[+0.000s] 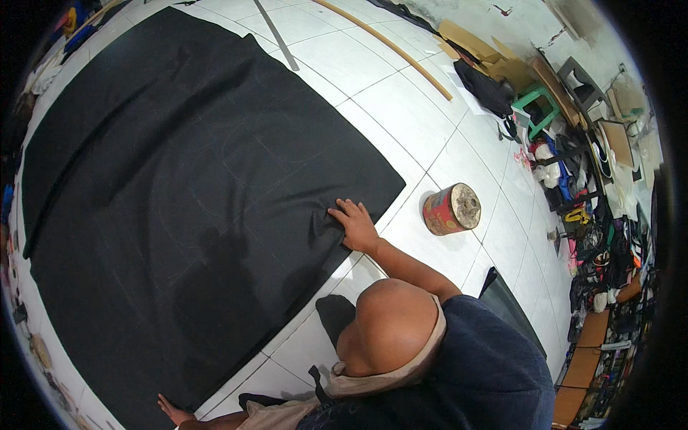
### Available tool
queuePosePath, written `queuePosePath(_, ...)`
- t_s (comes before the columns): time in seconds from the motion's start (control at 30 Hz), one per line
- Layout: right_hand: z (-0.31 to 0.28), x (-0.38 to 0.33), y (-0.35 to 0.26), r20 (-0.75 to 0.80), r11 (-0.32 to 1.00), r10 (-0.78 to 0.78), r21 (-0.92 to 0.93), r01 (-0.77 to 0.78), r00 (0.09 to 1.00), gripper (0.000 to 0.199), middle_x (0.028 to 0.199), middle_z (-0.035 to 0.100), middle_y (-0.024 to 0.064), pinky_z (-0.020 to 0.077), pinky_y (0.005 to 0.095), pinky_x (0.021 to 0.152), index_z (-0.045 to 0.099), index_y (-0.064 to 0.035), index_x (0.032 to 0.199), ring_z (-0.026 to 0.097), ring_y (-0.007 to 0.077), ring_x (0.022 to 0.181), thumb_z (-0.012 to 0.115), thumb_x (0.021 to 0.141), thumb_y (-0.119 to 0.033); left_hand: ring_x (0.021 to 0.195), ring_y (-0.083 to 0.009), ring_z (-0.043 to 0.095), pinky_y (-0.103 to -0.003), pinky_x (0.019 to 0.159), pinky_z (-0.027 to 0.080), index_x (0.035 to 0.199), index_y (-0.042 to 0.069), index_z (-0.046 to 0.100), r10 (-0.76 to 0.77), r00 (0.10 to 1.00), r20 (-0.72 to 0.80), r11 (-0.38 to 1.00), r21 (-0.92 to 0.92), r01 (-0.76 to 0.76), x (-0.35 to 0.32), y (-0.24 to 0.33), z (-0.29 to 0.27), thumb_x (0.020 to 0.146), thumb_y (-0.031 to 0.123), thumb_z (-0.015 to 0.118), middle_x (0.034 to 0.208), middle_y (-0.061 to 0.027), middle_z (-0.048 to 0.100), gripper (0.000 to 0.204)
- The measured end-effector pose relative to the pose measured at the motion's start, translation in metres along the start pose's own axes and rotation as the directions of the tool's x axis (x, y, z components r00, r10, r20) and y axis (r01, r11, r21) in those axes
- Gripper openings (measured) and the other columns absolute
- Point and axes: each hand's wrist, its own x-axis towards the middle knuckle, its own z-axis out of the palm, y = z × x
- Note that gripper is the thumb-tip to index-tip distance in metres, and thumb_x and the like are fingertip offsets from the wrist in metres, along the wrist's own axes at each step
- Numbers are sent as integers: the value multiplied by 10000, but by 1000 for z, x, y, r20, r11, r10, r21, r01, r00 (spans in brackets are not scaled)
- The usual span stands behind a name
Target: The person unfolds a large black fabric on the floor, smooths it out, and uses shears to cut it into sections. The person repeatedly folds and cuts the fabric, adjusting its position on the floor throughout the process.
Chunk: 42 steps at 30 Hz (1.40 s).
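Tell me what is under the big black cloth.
The black cloth lies spread flat on a white tiled floor, which shows along its edges. A hand presses on its near edge. Whatever sits beneath the middle is covered and cannot be seen.

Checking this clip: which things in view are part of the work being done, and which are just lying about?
In use:
black cloth spread on the tiled floor
right hand pressing the cloth's edge
left hand at the cloth's near corner

Lying about:
red tin on its side
long wooden stick
grey ruler
green stool
cardboard pieces
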Motion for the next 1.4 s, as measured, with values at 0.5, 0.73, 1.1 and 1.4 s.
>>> queuePosePath(0.5, -158, 213, -79, -244, 967, -132, -244, 71, 961, 427, 1097, 671, 174, 500, 461, 902, 620, -145, 1226, 642, 352, 1024, 499, 834, -25, 975, -407, 649, -441, 856, 505, 1088, -14, 666, 261, 555, -790, 833, -106, -543, 105, 11, -160, 882, 62, 544, 1046, -221, 678, 252)
queuePosePath(0.73, -309, 164, -104, -861, 860, -457, -364, 357, 223, 357, 1092, 689, 146, 532, 449, 831, 617, -110, 1226, 679, 331, 948, 626, 870, -90, 994, -333, 657, -421, 873, 497, 1206, 64, 641, 55, 95, -994, 947, 21, -321, 55, -55, -336, 867, 97, 529, 1102, -158, 689, 359)
queuePosePath(1.1, -10, 34, -23, -111, 984, -165, -88, 155, 980, 645, 1366, 550, 96, 284, 567, 1107, 554, -147, 1314, 459, 305, 1324, 502, 733, 127, 1250, -378, 477, -442, 1094, 355, 1214, -2, 600, 186, 793, -580, 904, -215, -369, 6, -56, -6, 791, -98, 446, 1346, -212, 497, 460)
queuePosePath(1.4, 7, 15, 0, -92, 988, -157, -15, 157, 983, 798, 1437, 451, 167, 357, 485, 1074, 529, -147, 1329, 415, 380, 1329, 780, 578, -46, 1297, -419, 435, -474, 1118, 310, 1333, 75, 561, 136, 866, -480, 894, -317, -316, 32, -76, 25, 833, 82, 427, 1391, -241, 480, 517)
